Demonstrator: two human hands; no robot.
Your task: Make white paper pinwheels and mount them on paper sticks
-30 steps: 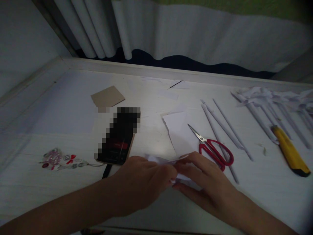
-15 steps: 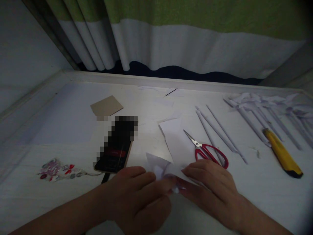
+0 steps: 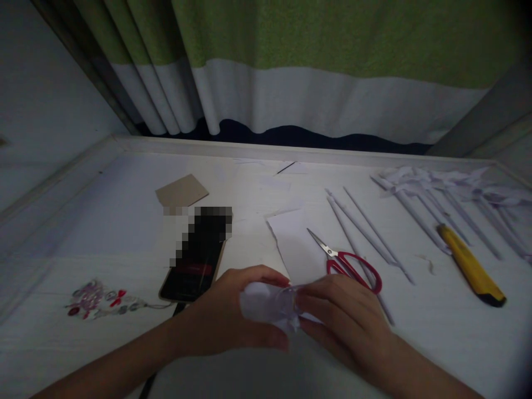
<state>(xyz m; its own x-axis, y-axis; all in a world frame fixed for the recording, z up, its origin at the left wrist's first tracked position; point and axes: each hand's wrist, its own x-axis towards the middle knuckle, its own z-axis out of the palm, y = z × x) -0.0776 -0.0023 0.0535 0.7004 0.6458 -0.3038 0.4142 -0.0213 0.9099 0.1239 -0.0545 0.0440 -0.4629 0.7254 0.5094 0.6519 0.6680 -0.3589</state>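
Observation:
A piece of crumpled, partly rolled white paper (image 3: 261, 302) is held between my two hands near the table's front edge. My left hand (image 3: 224, 310) curves round its left end, fingers above and thumb below. The fingers of my right hand (image 3: 349, 321) pinch the paper's other end, with folds showing beneath them. Just beyond the right hand lie scissors with red handles (image 3: 353, 266), blades slightly apart. They rest partly over a torn white sheet (image 3: 297, 238). The right fingertips hide part of the held paper.
A phone (image 3: 195, 260) with a beaded charm (image 3: 100, 299) lies at left, near a brown card (image 3: 183, 189). Thin paper rolls (image 3: 366, 233) lie right of the scissors. Further right are a yellow-handled cutter (image 3: 469, 263) and several joined paper rolls (image 3: 419, 213).
My left hand has opened out from its closer grip and now cups the paper's left end. The paper has turned so its rolled side shows. The camera view has tilted slightly upward.

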